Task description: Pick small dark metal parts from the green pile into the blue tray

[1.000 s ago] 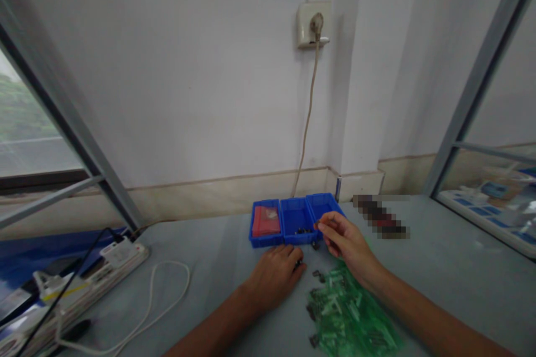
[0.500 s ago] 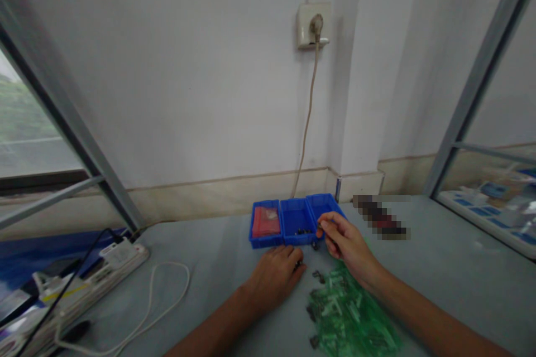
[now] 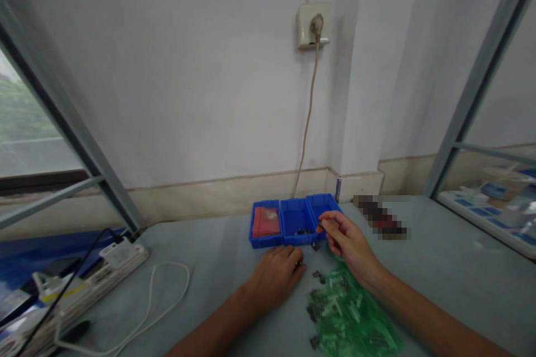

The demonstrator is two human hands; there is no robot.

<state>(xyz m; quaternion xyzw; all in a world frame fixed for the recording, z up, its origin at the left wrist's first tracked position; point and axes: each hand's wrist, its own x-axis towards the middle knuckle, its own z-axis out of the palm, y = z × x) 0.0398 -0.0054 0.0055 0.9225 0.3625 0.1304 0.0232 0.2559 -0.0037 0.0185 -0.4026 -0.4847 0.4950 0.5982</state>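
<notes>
My left hand (image 3: 276, 273) rests on the table in front of the blue bins, fingers curled round a small dark metal part (image 3: 298, 264). Thumb and forefinger of my right hand (image 3: 345, 242) pinch a small dark piece (image 3: 320, 225), too small to make out, at the front of the right blue bin (image 3: 324, 203). The middle blue bin (image 3: 296, 212) has several small metal parts (image 3: 304, 231) at its front. Below my right hand lies a green plastic bag (image 3: 347, 312) with clear pieces on it. Loose metal parts (image 3: 319, 276) lie along its left side.
Red bags (image 3: 266, 221) fill the left blue bin (image 3: 260, 242). A power strip (image 3: 104, 279) and a white cable (image 3: 186, 279) lie on the left. A blurred-out object (image 3: 381, 217) lies at right. Grey frame posts (image 3: 473, 83) stand at both sides, before the wall.
My right hand has shifted very slightly, its pinch still closed at the right bin's front. My left hand and the bins are unchanged.
</notes>
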